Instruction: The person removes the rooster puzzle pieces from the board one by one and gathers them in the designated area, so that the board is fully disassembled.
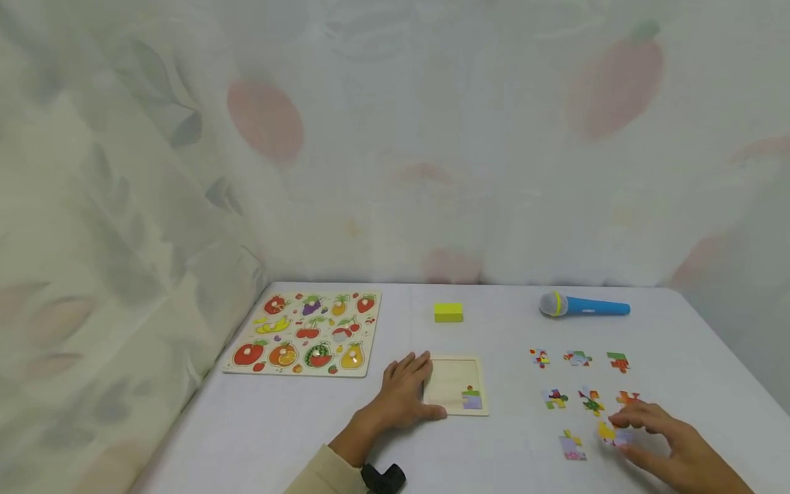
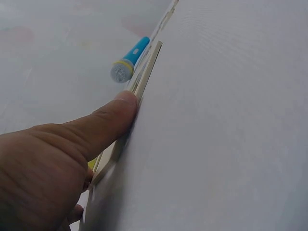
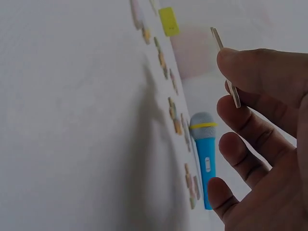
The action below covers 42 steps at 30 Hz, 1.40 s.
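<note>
My left hand [image 1: 402, 392] holds the square wooden puzzle tray [image 1: 453, 358] at its left side, thumb along the near edge and fingers by the far left corner. One puzzle piece [image 1: 472, 400], purple and green, lies in the tray's near right corner. At the right, my right hand [image 1: 669, 439] pinches a yellow and purple puzzle piece [image 1: 607, 433] between thumb and fingers. The right wrist view shows this piece edge-on, raised off the table, with the other fingers loosely bent. Several loose pieces lie in rows beside that hand, among them a purple one [image 1: 573, 446] and an orange one [image 1: 627, 397].
A fruit peg puzzle board [image 1: 296, 336] lies at the left. Toward the back stand a yellow block [image 1: 448, 313] and, farther right, a blue toy microphone [image 1: 595, 306] lying on its side. Patterned cloth [image 1: 395, 137] hangs behind the white table [image 1: 506, 453].
</note>
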Each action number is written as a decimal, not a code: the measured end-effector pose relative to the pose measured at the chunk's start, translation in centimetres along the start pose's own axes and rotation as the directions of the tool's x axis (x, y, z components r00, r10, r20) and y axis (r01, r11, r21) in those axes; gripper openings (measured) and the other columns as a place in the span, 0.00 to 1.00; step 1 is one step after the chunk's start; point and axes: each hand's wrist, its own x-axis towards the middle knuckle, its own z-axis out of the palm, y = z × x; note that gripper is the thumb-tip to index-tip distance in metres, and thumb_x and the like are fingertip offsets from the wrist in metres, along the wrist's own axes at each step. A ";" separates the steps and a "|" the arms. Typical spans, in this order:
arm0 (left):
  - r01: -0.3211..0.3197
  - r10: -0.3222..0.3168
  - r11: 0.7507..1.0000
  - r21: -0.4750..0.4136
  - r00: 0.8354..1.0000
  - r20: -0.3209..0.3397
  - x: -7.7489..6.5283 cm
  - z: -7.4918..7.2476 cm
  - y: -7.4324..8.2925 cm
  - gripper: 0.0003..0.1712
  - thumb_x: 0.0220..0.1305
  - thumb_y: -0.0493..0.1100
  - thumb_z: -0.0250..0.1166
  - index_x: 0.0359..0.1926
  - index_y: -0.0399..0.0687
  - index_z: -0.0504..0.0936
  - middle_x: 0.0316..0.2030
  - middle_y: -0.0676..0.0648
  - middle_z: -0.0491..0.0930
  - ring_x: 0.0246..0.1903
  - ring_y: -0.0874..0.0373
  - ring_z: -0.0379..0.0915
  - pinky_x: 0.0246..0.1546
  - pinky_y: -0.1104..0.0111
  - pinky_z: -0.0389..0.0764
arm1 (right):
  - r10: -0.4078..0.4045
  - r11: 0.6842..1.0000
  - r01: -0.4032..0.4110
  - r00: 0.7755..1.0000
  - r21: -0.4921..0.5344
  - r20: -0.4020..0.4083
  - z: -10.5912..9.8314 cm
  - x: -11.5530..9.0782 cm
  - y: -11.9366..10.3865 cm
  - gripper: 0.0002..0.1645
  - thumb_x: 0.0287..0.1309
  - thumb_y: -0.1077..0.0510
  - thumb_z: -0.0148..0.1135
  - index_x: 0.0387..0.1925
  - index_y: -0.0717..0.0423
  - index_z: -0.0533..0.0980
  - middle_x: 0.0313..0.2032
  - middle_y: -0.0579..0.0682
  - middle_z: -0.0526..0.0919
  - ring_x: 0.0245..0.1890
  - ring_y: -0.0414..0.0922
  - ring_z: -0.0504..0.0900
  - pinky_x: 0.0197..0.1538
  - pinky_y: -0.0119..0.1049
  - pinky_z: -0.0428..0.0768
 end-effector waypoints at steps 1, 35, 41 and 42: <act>0.001 -0.001 1.000 0.001 1.000 0.001 0.0 0.0 0.0 0.57 0.48 0.67 0.71 0.72 0.43 0.61 0.72 0.48 0.54 0.71 0.46 0.44 0.65 0.46 0.44 | 0.007 1.000 -0.007 1.000 -0.004 0.012 0.1 0.0 0.3 0.17 0.48 0.55 0.75 0.41 0.38 0.81 0.42 0.34 0.77 0.45 0.25 0.68 0.40 0.21 0.69; -0.011 0.011 1.000 -0.004 1.000 -0.014 0.1 0.3 -0.5 0.57 0.48 0.67 0.71 0.72 0.43 0.61 0.73 0.49 0.54 0.71 0.46 0.43 0.65 0.44 0.44 | -0.088 0.994 0.085 0.995 -0.062 -0.045 -0.1 0.3 -0.1 0.28 0.39 0.55 0.80 0.47 0.41 0.81 0.48 0.40 0.73 0.52 0.22 0.60 0.46 0.14 0.57; -0.012 0.012 1.000 -0.013 1.000 -0.009 0.1 0.3 -0.3 0.57 0.48 0.66 0.72 0.72 0.43 0.61 0.72 0.48 0.54 0.71 0.46 0.44 0.65 0.45 0.43 | -0.226 0.973 0.219 0.969 -0.074 -0.101 -1.5 1.8 -3.3 0.34 0.35 0.61 0.81 0.50 0.43 0.81 0.46 0.37 0.73 0.48 0.29 0.66 0.47 0.16 0.60; -0.013 0.013 1.000 -0.013 1.000 -0.010 0.1 0.3 -0.3 0.57 0.48 0.66 0.72 0.72 0.43 0.61 0.72 0.48 0.54 0.71 0.45 0.44 0.65 0.45 0.44 | -0.238 0.971 0.232 0.966 -0.065 -0.101 -1.7 2.0 -3.8 0.34 0.36 0.62 0.81 0.51 0.43 0.81 0.46 0.37 0.73 0.48 0.29 0.66 0.47 0.17 0.61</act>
